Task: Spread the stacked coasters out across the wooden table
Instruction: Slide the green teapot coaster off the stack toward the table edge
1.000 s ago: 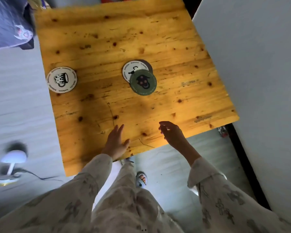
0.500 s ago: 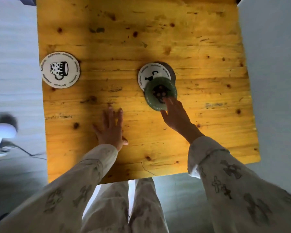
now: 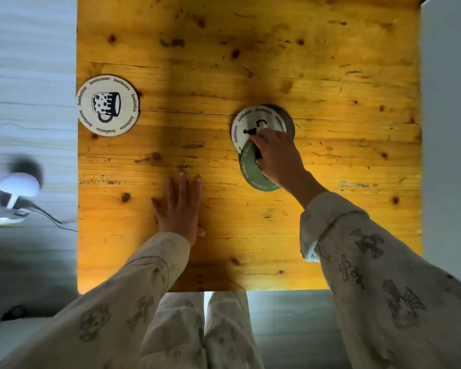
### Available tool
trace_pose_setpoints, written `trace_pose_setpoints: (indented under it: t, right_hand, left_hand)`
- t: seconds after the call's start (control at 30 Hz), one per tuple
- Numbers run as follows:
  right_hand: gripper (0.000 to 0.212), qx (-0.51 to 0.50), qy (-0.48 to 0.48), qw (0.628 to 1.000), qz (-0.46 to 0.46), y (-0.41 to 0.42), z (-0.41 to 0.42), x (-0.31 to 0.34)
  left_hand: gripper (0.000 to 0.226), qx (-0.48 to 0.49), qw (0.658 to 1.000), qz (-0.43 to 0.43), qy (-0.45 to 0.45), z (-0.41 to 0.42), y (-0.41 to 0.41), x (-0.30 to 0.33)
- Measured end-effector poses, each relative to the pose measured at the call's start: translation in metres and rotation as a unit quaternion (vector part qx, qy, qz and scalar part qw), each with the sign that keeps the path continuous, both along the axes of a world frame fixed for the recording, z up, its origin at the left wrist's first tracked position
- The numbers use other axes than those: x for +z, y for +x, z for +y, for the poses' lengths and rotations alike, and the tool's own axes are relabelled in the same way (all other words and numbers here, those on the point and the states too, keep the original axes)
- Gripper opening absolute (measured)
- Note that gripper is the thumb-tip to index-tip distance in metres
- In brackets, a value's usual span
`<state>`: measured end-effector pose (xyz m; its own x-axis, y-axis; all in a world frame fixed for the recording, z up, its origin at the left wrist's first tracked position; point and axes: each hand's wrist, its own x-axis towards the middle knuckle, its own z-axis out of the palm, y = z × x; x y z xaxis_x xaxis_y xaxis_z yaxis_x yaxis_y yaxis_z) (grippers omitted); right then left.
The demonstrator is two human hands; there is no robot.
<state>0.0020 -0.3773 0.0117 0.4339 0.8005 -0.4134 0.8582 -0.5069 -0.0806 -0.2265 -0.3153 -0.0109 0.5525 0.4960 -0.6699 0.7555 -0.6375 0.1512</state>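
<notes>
A green round coaster point(image 3: 250, 169) lies partly on top of a white printed coaster point(image 3: 250, 123), which in turn covers a dark coaster point(image 3: 289, 121) showing only at its right rim. My right hand point(image 3: 277, 155) rests on the green coaster, fingertips reaching onto the white one beneath. A separate white coaster with a mug drawing point(image 3: 107, 105) lies alone at the left edge of the wooden table point(image 3: 330, 75). My left hand point(image 3: 180, 209) lies flat on the wood, fingers apart, holding nothing.
A small white lamp point(image 3: 11, 198) with a cable stands on the floor left of the table. A pale wall or panel point(image 3: 450, 129) runs along the table's right edge. My legs show below the near edge.
My right hand moved forward from the near table edge onto the green coaster and covers most of it. My left hand slid forward and lies flat. The camera has come closer over the table.
</notes>
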Motion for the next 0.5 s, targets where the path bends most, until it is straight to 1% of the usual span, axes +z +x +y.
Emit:
trace_pose_setpoints:
  t: [0.13, 0.23, 0.3, 0.37, 0.43, 0.5]
  right_hand:
    - [0.051, -0.036, 0.014, 0.999, 0.007, -0.001, -0.017, 0.003]
    - [0.046, -0.065, -0.009, 0.998, 0.01, -0.004, -0.037, 0.007]
    - [0.032, -0.116, -0.029, 0.992, 0.031, -0.011, -0.054, 0.007]
    - [0.02, -0.206, -0.043, 0.974, 0.085, -0.019, -0.072, 0.006]
    - [0.02, -0.274, -0.051, 0.951, 0.137, -0.029, -0.094, 0.006]
    - [0.021, -0.328, -0.027, 0.929, 0.171, -0.04, -0.113, 0.004]
  left_hand:
    - [0.123, -0.002, 1.0, -0.005, 0.0, 0.0, -0.002, 0.0]
    - [0.121, 0.001, 1.0, -0.005, -0.008, 0.001, -0.002, 0.002]
    - [0.121, 0.004, 1.0, -0.003, -0.018, 0.001, -0.002, 0.003]
    - [0.121, 0.005, 1.0, 0.006, -0.026, 0.002, -0.001, 0.003]
    - [0.12, 0.007, 0.999, 0.012, -0.031, 0.003, -0.001, 0.005]
    - [0.12, 0.005, 0.999, 0.014, -0.031, 0.003, 0.0, 0.006]
